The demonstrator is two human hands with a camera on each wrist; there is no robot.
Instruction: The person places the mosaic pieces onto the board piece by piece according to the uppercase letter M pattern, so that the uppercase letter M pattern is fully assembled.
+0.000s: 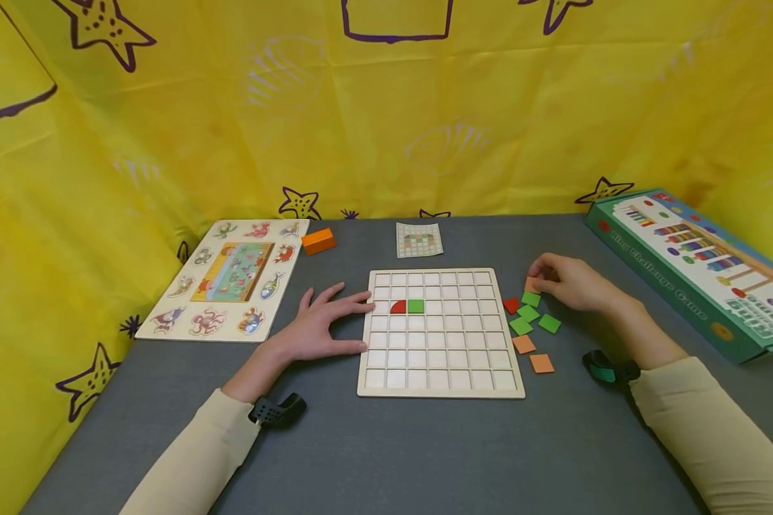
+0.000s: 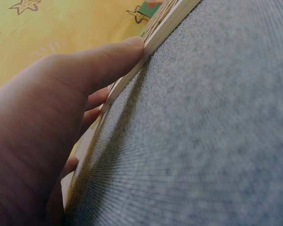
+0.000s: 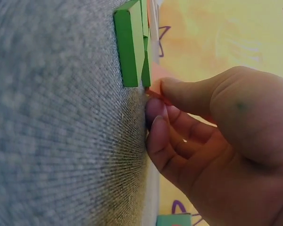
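Note:
A square wooden grid board (image 1: 441, 357) lies in the middle of the table. In it sit a red quarter-round tile (image 1: 399, 307) and, right beside that, a green square tile (image 1: 415, 306). My left hand (image 1: 315, 327) touches the board's left edge, fingers spread and thumb near the lower part of that side. Just right of the board, my right hand (image 1: 573, 285) pinches an orange square tile (image 3: 156, 88) between thumb and fingers, close over the table. Below this hand are several loose green tiles (image 1: 550, 324), another red tile (image 1: 512, 306) and two orange tiles (image 1: 542, 363).
Behind the board lies a small printed pattern card (image 1: 419, 239). At the left are a sea-animal picture board (image 1: 187, 307) and an orange block (image 1: 318, 242). A green game box (image 1: 676, 279) stands at the right. Yellow cloth (image 1: 373, 129) hangs behind the table.

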